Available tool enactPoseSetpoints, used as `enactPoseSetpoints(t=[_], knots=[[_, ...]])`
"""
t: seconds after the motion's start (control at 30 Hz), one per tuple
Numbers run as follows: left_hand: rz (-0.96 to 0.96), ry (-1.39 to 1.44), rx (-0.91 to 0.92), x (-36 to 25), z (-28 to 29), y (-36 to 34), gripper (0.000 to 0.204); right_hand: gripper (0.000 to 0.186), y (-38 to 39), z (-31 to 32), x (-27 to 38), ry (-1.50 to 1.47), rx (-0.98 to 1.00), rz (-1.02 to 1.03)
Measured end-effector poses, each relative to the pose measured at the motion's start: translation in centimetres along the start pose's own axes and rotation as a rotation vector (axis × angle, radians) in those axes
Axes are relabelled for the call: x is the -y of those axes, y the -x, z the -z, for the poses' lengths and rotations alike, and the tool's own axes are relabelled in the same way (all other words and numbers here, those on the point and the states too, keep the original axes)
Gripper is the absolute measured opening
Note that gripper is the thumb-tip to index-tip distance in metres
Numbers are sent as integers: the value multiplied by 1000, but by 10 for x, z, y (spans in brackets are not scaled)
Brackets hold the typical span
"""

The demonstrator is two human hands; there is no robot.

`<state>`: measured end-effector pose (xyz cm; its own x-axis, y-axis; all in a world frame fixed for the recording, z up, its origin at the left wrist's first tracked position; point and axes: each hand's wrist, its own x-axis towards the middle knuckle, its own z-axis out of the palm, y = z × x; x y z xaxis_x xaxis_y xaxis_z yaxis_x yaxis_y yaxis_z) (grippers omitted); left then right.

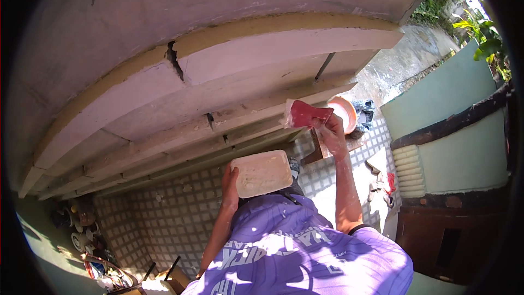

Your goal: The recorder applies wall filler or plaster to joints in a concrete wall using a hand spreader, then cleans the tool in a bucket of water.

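Observation:
In my raised right hand [331, 131] is a red putty knife [307, 114], held by its narrow end. White paste coats its broad edge, which points left toward the wall ledges. My left hand [231, 181] grips the left side of a shallow, pale rectangular tub [263, 173] in front of my body. A thin layer of whitish paste lies over its inside. The knife is above and to the right of the tub, apart from it. Ahead runs a long pale ledge [284, 49] with a dark, jagged crack [174, 61] across it.
A round orange-rimmed bucket [353, 116] with white contents stands right of my right hand, beside dark cloth [364, 113]. More stepped ledges [164, 141] run below the top one. Checkered tiles [180, 213] cover the floor. Assorted clutter [90, 240] sits lower left; a green wall [453, 114] stands right.

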<state>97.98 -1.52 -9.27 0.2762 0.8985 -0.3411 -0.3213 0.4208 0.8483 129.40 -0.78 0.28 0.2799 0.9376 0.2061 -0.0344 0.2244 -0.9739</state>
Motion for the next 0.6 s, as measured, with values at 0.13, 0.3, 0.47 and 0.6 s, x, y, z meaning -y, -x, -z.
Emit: enactPoseSetpoints(t=[0.13, 0.3, 0.47, 0.6], knots=[[-18, -7, -108, 2, 3, 0, 49, 18, -9, 44, 8, 462, -339, 260], [-51, -15, -142, 6, 3, -8, 50, 41, -37, 75, 5, 1116, -208, 591], [-35, 88, -189, 10, -9, -11, 51, 52, -40, 64, -11, 1203, 17, 523], [-31, 94, -236, 15, -19, -14, 49, 51, -36, 75, -7, 1110, 107, 584]])
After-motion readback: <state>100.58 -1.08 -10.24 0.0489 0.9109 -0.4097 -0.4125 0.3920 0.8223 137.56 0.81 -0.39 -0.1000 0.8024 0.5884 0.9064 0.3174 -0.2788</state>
